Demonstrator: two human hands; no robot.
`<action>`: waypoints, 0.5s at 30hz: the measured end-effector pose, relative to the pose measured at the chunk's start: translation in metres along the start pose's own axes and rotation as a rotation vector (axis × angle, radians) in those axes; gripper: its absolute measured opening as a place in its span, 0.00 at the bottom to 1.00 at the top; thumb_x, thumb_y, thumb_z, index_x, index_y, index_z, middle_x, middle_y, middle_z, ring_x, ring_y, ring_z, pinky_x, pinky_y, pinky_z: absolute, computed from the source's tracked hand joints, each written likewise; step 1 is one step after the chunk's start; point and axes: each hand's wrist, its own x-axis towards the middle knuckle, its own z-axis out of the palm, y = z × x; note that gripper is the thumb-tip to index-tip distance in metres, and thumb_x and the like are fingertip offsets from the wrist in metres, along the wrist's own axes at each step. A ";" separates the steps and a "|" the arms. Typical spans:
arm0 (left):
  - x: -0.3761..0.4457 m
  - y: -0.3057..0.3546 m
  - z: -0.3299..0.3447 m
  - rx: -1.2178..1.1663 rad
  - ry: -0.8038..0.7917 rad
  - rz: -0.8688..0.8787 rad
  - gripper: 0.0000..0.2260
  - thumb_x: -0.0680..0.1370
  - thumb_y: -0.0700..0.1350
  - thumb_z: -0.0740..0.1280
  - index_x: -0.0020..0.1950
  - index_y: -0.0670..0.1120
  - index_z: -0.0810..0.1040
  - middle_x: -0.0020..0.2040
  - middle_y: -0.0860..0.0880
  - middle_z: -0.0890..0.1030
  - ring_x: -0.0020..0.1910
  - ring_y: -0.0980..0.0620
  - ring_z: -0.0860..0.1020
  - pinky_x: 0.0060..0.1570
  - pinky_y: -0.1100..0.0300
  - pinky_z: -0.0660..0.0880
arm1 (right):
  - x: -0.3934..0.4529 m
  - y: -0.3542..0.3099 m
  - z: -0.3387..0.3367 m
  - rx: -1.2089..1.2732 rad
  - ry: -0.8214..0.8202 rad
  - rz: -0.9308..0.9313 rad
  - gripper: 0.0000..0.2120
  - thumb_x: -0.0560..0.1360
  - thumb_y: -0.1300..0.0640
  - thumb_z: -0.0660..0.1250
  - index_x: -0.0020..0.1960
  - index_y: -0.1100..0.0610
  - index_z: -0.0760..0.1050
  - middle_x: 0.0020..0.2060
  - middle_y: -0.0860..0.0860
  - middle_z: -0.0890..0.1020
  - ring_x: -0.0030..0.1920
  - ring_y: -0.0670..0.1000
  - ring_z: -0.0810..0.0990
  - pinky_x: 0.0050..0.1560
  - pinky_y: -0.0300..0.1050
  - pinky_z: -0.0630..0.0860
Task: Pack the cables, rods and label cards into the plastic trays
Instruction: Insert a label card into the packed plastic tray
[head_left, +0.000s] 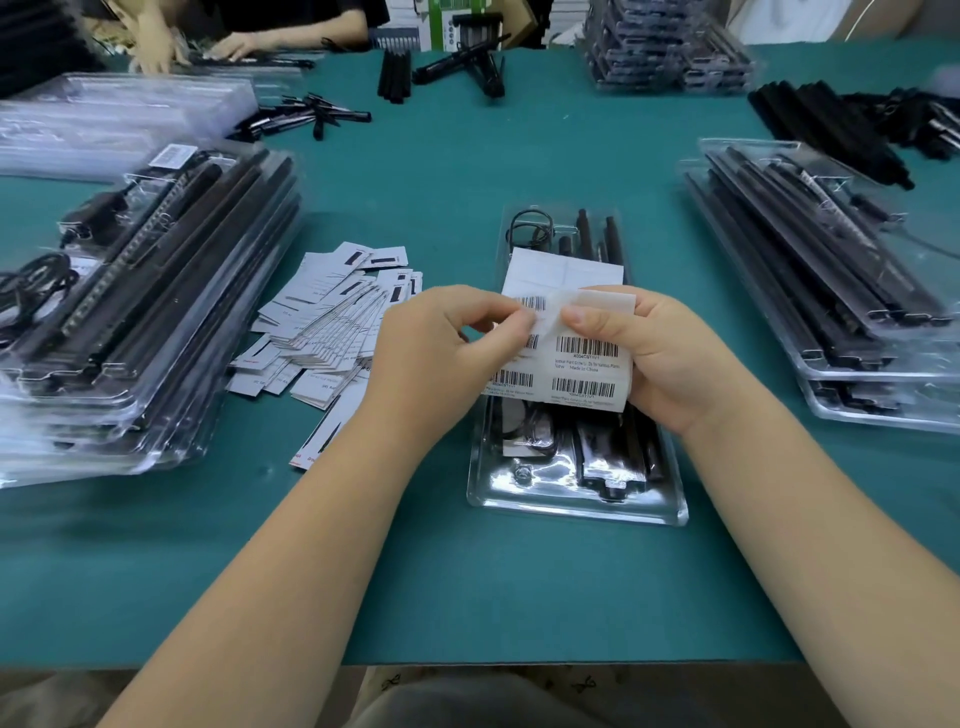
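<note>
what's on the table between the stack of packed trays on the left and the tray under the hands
In the head view, a loose pile of label cards lies on the green table between the left stack of packed trays and the center tray.

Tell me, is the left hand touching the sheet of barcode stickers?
Touching. The head view shows the left hand pinching a sticker at the edge of the sheet of barcode stickers, which the right hand holds.
</note>
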 end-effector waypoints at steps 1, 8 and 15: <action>0.000 0.000 0.000 0.010 -0.002 0.021 0.04 0.72 0.53 0.71 0.38 0.60 0.81 0.37 0.65 0.81 0.37 0.63 0.76 0.38 0.67 0.70 | 0.000 0.000 -0.001 0.007 0.003 0.003 0.07 0.65 0.58 0.71 0.42 0.56 0.85 0.43 0.58 0.85 0.43 0.56 0.85 0.39 0.48 0.81; 0.001 0.000 -0.002 0.017 0.007 0.014 0.03 0.70 0.52 0.74 0.38 0.59 0.81 0.38 0.64 0.81 0.39 0.61 0.76 0.39 0.68 0.70 | 0.000 0.000 -0.001 -0.027 -0.014 -0.005 0.08 0.65 0.57 0.72 0.43 0.57 0.85 0.43 0.57 0.85 0.45 0.56 0.85 0.41 0.48 0.81; 0.001 -0.001 0.000 0.231 0.060 0.185 0.05 0.74 0.47 0.70 0.43 0.48 0.84 0.39 0.57 0.77 0.40 0.53 0.74 0.41 0.59 0.71 | 0.001 0.003 -0.001 -0.036 0.006 -0.016 0.10 0.65 0.56 0.72 0.45 0.57 0.83 0.44 0.58 0.85 0.45 0.57 0.85 0.40 0.49 0.81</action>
